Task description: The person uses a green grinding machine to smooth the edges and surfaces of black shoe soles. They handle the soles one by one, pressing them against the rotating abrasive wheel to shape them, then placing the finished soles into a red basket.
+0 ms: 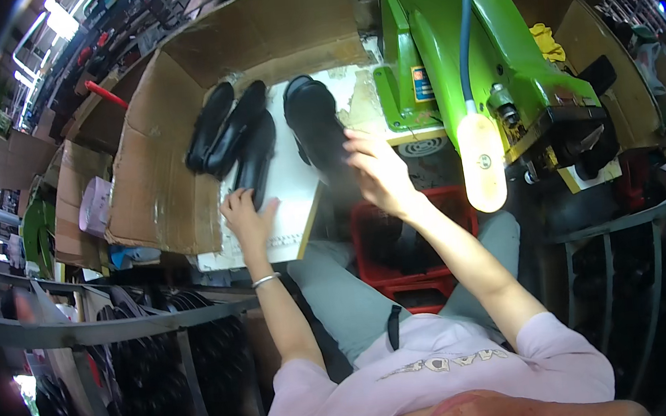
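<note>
Several black shoe soles lie side by side on the white tabletop [288, 204]. My left hand [248, 220] grips the near end of one long black sole [257, 155], its fingers on one side and the thumb on the other. Left of it, two more black soles [237, 129] [210, 127] rest against each other. My right hand [384, 172] has its fingers closed at the right edge of a wider black sole [313, 122], whose near end is smeared by motion. The fingertips behind that edge are partly hidden.
Cardboard walls [160, 156] enclose the table's left and back. A green machine [434, 54] stands at right, with a pale oval pad [484, 165] on its front. Below sits a red crate [368, 241]. Metal racks [179, 319] of black pieces flank me.
</note>
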Available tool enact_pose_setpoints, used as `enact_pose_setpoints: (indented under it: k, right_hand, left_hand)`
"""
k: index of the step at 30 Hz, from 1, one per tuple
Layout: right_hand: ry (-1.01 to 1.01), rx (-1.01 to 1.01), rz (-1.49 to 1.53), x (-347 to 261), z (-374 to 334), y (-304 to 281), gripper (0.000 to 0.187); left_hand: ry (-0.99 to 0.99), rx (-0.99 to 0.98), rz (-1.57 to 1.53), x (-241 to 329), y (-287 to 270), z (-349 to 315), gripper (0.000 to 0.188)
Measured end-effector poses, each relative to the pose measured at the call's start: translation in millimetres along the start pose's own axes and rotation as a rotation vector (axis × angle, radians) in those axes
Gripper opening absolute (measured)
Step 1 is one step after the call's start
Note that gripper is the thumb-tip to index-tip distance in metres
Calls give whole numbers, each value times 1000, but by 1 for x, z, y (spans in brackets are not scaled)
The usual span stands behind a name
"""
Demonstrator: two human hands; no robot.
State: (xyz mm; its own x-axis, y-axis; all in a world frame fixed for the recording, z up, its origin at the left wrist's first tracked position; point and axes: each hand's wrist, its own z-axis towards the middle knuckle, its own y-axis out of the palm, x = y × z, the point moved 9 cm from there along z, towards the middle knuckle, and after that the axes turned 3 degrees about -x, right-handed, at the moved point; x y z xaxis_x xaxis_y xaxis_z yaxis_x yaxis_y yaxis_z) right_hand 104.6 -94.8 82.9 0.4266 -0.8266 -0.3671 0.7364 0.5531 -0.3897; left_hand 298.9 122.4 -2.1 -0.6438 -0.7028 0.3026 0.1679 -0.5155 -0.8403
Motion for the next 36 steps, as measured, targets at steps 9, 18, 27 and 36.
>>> enact_pose_setpoints:
  k: [9, 18, 27, 36]
  right_hand:
    - [241, -465, -132, 76, 3, 100, 48]
    - [331, -356, -68, 31, -67, 46, 63]
    - [748, -198, 460, -29, -173, -58, 122]
    - [1489, 292, 1092, -17, -361, -109, 50]
  left_hand:
    - [22, -57, -75, 43, -32, -70, 52]
    - [-217, 392, -464, 27, -94, -110, 28]
    - [-60, 102, -1178, 145, -151, -99, 37]
    - [-373, -712, -1738, 321, 56, -143, 41]
